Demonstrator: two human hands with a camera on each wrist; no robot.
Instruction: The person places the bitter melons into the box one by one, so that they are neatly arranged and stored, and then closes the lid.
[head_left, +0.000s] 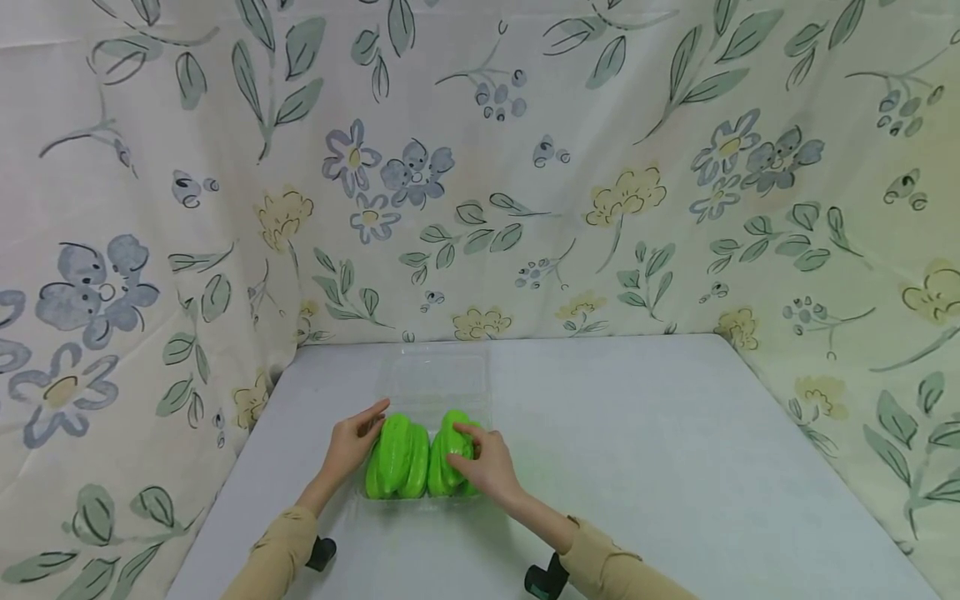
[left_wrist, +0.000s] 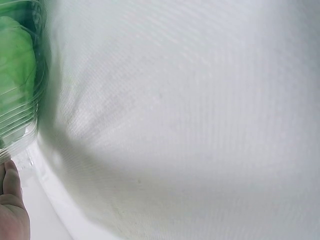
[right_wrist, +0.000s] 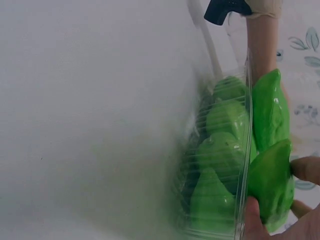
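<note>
— What do the hands grasp?
— The right hand point(head_left: 491, 467) curls its fingers over the right glossy green ridged plastic fruit point(head_left: 448, 454); the left hand point(head_left: 351, 446) lies with straight fingers against the left green ridged fruit point(head_left: 397, 457).
— Where do the fruits sit?
— Side by side in a clear ribbed plastic clamshell box point(head_left: 438, 385), lid open, on the white table point(head_left: 675, 467) before a floral cloth point(head_left: 525, 167).

- A pale grey desk point(head_left: 675, 433), its surface plain.
- A floral cloth backdrop point(head_left: 480, 167) hangs behind the desk's far edge and along both side edges.
</note>
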